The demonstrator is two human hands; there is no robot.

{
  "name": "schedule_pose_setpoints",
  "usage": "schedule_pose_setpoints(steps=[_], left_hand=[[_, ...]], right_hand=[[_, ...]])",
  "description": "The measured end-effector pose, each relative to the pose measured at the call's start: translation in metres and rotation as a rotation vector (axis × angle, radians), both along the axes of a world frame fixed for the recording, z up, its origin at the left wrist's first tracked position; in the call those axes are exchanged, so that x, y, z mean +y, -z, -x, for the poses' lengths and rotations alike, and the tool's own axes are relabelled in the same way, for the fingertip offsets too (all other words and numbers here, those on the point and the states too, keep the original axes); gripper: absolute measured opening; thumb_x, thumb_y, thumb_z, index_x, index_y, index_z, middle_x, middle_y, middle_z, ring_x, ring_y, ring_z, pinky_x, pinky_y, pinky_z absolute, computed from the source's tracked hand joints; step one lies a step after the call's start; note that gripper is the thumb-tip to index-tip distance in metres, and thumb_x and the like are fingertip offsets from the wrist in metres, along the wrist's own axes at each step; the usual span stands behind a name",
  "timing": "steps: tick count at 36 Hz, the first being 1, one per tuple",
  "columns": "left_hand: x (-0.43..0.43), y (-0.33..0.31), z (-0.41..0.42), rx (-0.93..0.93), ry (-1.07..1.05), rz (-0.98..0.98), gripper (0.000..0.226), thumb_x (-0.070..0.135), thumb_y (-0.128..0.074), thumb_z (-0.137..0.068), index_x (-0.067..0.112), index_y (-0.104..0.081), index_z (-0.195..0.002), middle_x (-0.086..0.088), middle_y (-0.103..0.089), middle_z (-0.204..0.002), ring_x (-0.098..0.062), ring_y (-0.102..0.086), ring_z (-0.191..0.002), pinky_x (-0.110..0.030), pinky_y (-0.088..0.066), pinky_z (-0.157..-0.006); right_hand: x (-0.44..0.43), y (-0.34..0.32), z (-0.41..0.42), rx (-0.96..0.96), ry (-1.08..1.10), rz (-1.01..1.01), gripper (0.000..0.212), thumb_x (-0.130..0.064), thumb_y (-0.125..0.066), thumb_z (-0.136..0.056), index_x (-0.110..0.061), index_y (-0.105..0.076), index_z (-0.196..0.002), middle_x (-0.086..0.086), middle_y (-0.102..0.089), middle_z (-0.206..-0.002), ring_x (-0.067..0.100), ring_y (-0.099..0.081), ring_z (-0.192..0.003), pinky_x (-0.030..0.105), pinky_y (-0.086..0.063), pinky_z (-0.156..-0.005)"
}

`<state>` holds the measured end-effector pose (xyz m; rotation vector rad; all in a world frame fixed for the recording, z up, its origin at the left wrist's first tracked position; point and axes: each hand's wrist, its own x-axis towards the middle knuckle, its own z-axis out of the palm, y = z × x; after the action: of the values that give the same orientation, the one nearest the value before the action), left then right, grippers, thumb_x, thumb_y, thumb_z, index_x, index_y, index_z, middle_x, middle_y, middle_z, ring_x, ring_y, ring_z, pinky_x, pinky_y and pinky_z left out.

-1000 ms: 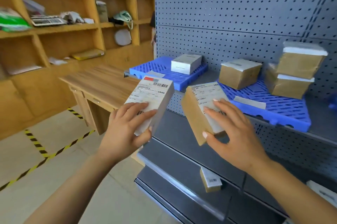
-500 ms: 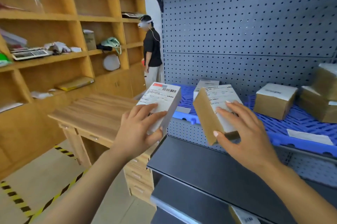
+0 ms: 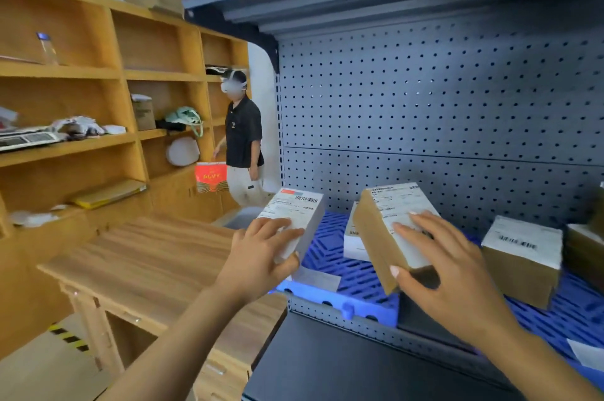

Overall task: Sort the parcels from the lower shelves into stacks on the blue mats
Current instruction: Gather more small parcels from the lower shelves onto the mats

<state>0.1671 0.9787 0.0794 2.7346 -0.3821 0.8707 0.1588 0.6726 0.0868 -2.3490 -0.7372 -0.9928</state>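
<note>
My left hand [image 3: 261, 257] grips a white parcel [image 3: 299, 211] with a barcode label and a red mark, held tilted over the left end of the left blue mat [image 3: 333, 257]. My right hand [image 3: 447, 270] grips a brown cardboard parcel [image 3: 379, 230] with a white label on top, tilted above the same mat. Behind that parcel a white box [image 3: 353, 240] lies on the left mat, partly hidden. On the right blue mat [image 3: 568, 312] stands a brown parcel [image 3: 519, 257] with a white label, and more brown parcels [image 3: 585, 247] show at the frame's right edge.
A grey pegboard rack [image 3: 425, 106] backs the mats, with dark lower shelves [image 3: 343, 364] below. A wooden desk [image 3: 140, 263] stands to the left, wooden wall shelving [image 3: 98, 90] behind it. A person [image 3: 243, 139] carrying a red bag stands at the rack's far end. Paper slips lie on both mats.
My view has risen and moved closer to the mat shelf. Both hands have carried their parcels up and forward over the left blue mat. The person at the back has turned and stepped.
</note>
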Motion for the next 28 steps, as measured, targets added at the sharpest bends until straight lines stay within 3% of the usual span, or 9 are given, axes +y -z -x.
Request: schedule_pose_setpoints(steps=[4,12,21,28], left_hand=[[0.006,-0.004,-0.030,0.069,-0.036,-0.072,0.056,0.056,-0.035,-0.081,0.039,-0.055,-0.130,0.009,-0.051,-0.135,-0.017,-0.041,-0.126,-0.048,-0.038,-0.096],[0.006,-0.002,-0.084,0.216,-0.051,-0.101,0.067,0.064,-0.020,-0.077,0.045,-0.046,-0.135,0.013,-0.041,-0.144,-0.012,-0.030,-0.133,-0.042,-0.034,-0.098],[0.004,0.012,-0.130,0.332,0.007,-0.100,0.073,0.066,-0.012,-0.072,0.047,-0.043,-0.135,0.014,-0.032,-0.150,-0.013,-0.025,-0.137,-0.045,-0.033,-0.102],[0.012,0.014,-0.145,0.328,0.062,-0.140,0.077,0.068,-0.006,-0.072,0.046,-0.039,-0.139,0.017,-0.034,-0.149,-0.009,-0.024,-0.139,-0.045,-0.035,-0.102]], right_hand=[[0.000,-0.003,-0.022,0.008,0.026,0.048,0.057,-0.059,-0.045,-0.082,-0.032,-0.055,-0.131,-0.010,-0.044,-0.142,0.009,-0.031,-0.134,0.043,-0.034,-0.097],[0.008,0.004,-0.046,0.082,0.087,0.081,0.059,-0.064,-0.042,-0.082,-0.034,-0.054,-0.132,-0.012,-0.045,-0.141,0.006,-0.027,-0.134,0.039,-0.030,-0.095],[0.018,0.006,-0.059,0.127,0.121,0.113,0.060,-0.068,-0.037,-0.084,-0.042,-0.043,-0.137,-0.026,-0.028,-0.143,-0.014,-0.004,-0.137,0.035,-0.022,-0.101],[0.026,0.006,-0.059,0.110,0.176,0.140,0.060,-0.070,-0.033,-0.088,-0.038,-0.045,-0.137,-0.020,-0.034,-0.146,-0.008,-0.011,-0.139,0.034,-0.025,-0.099]])
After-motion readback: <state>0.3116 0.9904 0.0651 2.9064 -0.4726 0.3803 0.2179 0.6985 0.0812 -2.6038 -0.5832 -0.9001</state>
